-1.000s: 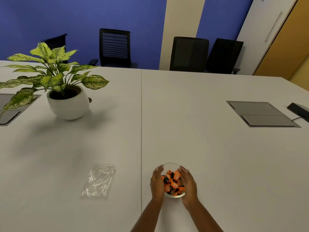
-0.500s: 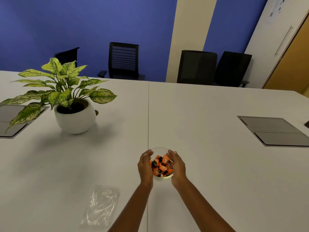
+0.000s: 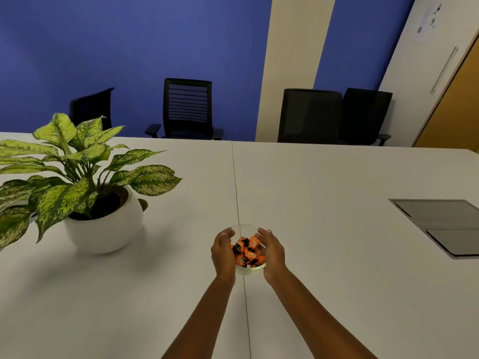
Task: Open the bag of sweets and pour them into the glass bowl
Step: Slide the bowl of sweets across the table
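A small glass bowl (image 3: 245, 227) sits on the white table (image 3: 324, 203), over the seam between its two halves. Several orange-and-green wrapped sweets (image 3: 248, 251) fill it. My left hand (image 3: 223, 251) cups the bowl's left side and my right hand (image 3: 272, 251) cups its right side, fingers curved around the glass. The empty plastic bag is out of view.
A leafy plant in a round white pot (image 3: 103, 226) stands to the left of the bowl. A grey floor-box lid (image 3: 440, 224) is set into the table at the right. Black office chairs (image 3: 188, 108) line the far edge against the blue wall.
Both hands have slid the bowl away from me toward the table's middle. The view has tilted up, and the empty clear bag has dropped out of the frame.
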Tool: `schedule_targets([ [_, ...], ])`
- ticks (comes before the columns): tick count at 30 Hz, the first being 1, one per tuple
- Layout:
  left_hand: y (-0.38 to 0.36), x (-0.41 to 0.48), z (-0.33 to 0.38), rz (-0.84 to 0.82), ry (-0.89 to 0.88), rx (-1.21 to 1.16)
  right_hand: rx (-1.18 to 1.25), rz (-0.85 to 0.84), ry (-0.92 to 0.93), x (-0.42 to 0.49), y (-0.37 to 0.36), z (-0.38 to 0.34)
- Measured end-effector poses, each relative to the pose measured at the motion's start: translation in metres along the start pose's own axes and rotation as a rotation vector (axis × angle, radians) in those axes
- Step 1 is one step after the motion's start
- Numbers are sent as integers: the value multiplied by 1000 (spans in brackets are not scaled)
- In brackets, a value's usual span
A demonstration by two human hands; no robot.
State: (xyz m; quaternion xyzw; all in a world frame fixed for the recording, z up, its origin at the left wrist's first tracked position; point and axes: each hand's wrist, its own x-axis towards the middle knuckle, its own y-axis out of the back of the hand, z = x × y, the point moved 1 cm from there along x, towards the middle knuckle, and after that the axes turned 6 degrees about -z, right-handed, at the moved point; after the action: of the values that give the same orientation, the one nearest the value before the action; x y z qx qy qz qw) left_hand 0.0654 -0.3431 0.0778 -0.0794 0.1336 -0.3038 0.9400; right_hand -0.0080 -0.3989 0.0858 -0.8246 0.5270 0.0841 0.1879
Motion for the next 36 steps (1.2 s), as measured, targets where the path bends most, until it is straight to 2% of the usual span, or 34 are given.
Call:
schedule_targets([
  [17,-33,169,-51,10,-9,131,-3,24,5,172,-22,15],
  [36,-33,191,-67,46,6,148,-44,66,14,205,-25,33],
])
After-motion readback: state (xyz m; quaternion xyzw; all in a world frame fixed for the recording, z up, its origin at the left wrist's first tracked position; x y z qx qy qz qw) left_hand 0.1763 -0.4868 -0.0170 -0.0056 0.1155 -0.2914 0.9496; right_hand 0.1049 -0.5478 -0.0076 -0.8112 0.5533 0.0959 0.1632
